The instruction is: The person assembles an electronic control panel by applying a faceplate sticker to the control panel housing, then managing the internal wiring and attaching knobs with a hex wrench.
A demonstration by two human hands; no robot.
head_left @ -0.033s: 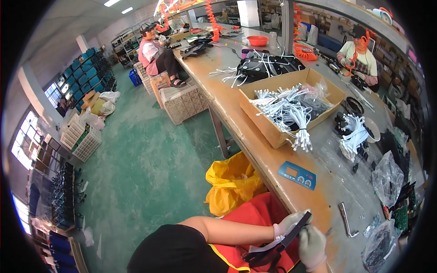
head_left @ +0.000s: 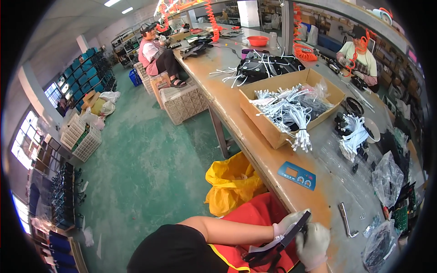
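A long tan wooden workbench [head_left: 236, 113] ran away along the right side, bearing an open brown cardboard box [head_left: 268, 127] heaped with bundled white cables [head_left: 291, 109], and nearer in lay a small blue control panel [head_left: 297, 175] and a bent grey metal handle [head_left: 345, 220]. A crumpled yellow plastic bag [head_left: 230, 182] sat on the green concrete floor [head_left: 145, 168] just beside the bench, and a beige lattice plastic crate [head_left: 184, 102] stood farther off. At the far end sat a person in a pink top [head_left: 150, 52], with an orange shallow bowl [head_left: 257, 41] on the bench beyond.
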